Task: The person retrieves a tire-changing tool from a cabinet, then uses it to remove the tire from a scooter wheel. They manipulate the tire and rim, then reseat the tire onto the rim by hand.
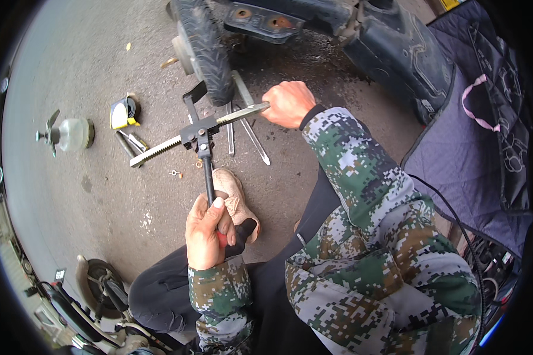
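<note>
A tire tool with a toothed metal bar (157,150) and a black sliding head (199,134) lies across in front of a black tire (205,56). My left hand (206,234) is closed around the tool's black lever handle (209,180); a bit of red shows below the fingers. My right hand (290,105), in a fist, grips the bar's far right end, just right of the tire. An upright black jaw (193,94) on the tool stands close to the tire; whether they touch, I cannot tell. Two metal rods (253,137) lie on the ground under the bar.
On the ground at left are a clear spray bottle (74,134), a yellow box with a black roll (124,112) and small metal parts (176,173). The scooter body (400,56) stands at top right, beside a purple quilted cover (438,148). Another two-wheeler (98,284) is at lower left.
</note>
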Motion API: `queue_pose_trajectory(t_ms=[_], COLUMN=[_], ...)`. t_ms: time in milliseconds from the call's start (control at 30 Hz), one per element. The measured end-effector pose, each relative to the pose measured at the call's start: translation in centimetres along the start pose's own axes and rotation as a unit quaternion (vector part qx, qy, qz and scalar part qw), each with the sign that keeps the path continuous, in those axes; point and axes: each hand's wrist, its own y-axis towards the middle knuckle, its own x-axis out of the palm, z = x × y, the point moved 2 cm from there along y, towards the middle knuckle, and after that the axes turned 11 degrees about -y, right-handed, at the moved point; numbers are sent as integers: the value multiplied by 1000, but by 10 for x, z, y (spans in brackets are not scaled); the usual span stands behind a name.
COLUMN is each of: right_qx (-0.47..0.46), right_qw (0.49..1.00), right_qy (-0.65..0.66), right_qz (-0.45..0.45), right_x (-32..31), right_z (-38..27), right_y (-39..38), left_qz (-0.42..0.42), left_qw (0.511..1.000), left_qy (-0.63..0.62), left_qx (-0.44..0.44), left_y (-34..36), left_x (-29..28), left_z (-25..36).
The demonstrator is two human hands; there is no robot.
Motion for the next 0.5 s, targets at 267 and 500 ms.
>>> queue_pose_trajectory(t_ms=[267, 500], right_qx=[-1, -26], right_qw=[1000, 998], right_qy=[18, 19], right_qz=[9, 53], right_x=[21, 17], right_z=[-10, -34], right_y=[34, 56], left_qz=[-74, -43], left_qw=[996, 993], left_qy=[-27, -95], left_qx=[44, 50], left_y=[21, 25], left_x=[-3, -12], left_z=[0, 5])
